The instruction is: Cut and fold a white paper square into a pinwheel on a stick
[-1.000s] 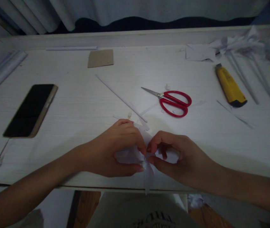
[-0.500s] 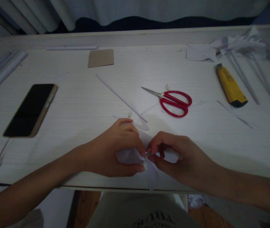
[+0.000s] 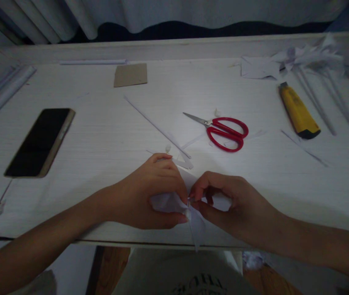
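Both hands meet over white paper (image 3: pixel 197 223) near the table's front edge. My left hand (image 3: pixel 159 192) is closed on the paper, its thumb and index finger curved around a small whitish piece at the paper's middle. From the right, my right hand (image 3: pixel 223 196) pinches the same spot between thumb and fingertips. What exactly lies between the fingertips is too small to make out. A narrow end of the paper hangs toward the table edge. Beyond the hands lie a thin rolled paper stick (image 3: pixel 157 128) and red-handled scissors (image 3: pixel 223 132), blades pointing left.
At the left lies a phone (image 3: pixel 39 143) with a strap. A yellow utility knife (image 3: pixel 299 110) lies at the right, near grey sticks (image 3: pixel 316 102) and crumpled paper (image 3: pixel 312 57). A cardboard piece (image 3: pixel 130 75) and a long paper roll (image 3: pixel 91 62) lie at the back.
Hardly anything differs. The fingertips have shifted slightly at the paper's middle, and the hanging paper end has moved a little to the right.
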A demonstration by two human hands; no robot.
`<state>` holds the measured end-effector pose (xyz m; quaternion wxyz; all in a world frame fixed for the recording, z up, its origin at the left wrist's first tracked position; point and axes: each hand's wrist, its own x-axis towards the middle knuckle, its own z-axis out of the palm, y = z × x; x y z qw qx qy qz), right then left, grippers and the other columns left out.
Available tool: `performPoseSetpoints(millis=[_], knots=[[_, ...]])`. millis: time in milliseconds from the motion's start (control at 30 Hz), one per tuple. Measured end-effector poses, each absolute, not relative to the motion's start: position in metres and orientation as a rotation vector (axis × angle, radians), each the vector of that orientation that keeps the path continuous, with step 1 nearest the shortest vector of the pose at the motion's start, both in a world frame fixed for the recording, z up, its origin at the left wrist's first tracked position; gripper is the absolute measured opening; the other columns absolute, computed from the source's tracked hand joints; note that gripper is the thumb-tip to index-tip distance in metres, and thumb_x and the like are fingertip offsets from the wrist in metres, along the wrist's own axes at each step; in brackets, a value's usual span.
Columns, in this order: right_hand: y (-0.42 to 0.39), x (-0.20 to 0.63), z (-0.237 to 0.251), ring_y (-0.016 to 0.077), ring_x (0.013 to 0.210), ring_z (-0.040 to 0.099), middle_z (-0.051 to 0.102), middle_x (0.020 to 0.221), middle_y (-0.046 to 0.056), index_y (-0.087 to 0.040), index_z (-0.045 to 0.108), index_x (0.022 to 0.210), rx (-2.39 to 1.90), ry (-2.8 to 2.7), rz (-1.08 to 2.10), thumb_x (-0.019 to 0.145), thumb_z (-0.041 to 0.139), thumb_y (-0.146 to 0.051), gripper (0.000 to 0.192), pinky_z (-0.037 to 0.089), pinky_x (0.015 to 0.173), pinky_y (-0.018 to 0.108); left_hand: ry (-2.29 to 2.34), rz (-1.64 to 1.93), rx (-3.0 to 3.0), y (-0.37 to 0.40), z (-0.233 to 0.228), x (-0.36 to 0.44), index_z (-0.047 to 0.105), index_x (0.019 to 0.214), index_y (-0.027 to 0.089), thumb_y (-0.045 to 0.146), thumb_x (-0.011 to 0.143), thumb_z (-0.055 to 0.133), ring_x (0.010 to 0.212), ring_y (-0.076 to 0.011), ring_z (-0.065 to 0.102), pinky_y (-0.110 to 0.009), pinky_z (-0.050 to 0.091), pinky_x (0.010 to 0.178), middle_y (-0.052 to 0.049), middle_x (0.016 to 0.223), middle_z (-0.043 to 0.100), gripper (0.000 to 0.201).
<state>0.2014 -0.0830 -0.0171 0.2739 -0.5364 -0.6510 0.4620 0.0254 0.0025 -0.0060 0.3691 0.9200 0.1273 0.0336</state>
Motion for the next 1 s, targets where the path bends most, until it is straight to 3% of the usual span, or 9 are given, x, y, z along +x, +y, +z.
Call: performPoseSetpoints(millis=[1000], knots=[[-0.0828,0.2011,-0.0185,0.0078,0.058,0.050,0.056,0.068,-0.004,-0.020,0.051,0.075,-1.438,-1.736,1.218,0.069,0.050,-0.006,0.015,0.041,0.054,0.020,0.286,0.026,2.351,0.0027,-0.0022,0.0281,0.056,0.086,0.024,0.031,0.071,0.055,0.086,-0.0133,0.051,-0.035,0.017,0.097,0.003,0.084,0.062,0.016]])
